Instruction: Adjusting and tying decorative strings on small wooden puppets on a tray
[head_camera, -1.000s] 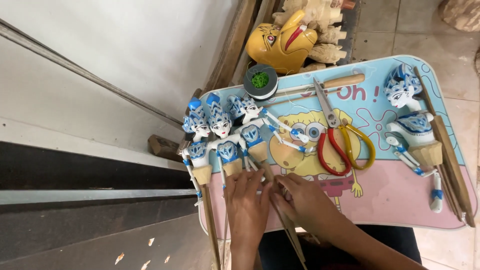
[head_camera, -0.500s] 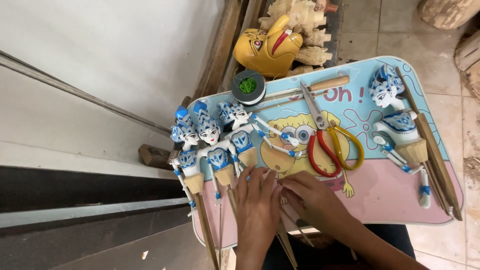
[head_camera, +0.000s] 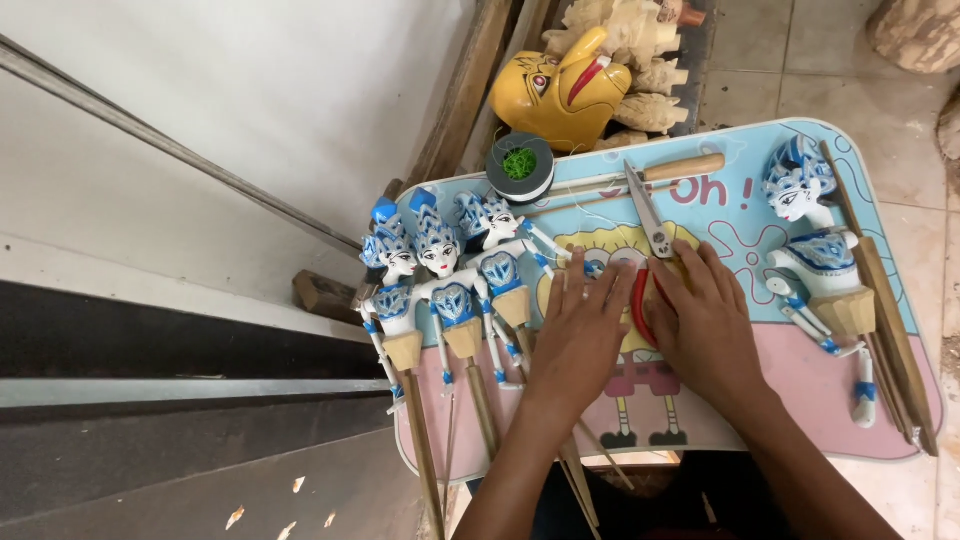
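Here both hands lie side by side, palms down, on a small table with a blue and pink cartoon top. The left hand rests flat with its fingers spread and loose, gripping nothing that shows; its fingertips reach toward a thin white puppet arm just ahead of them, though whether they touch it cannot be told. The right hand is pressed down over the red handles of the scissors, whose grey blades stick out just beyond its fingertips, pointing away from the person; whether the fingers are actually hooked through the handles is hidden, so a grip cannot be told. Just to the left of the left hand lie three blue-and-white stick puppets in a row, their wooden rods running back past the wrist. Well to the right of the right hand lies a fourth puppet beside some flat wooden sticks. Beyond the scissors sits a wooden-handled tool, and further left of it a round black tin with green thread inside. Past the table's far edge stands a yellow carved mask.
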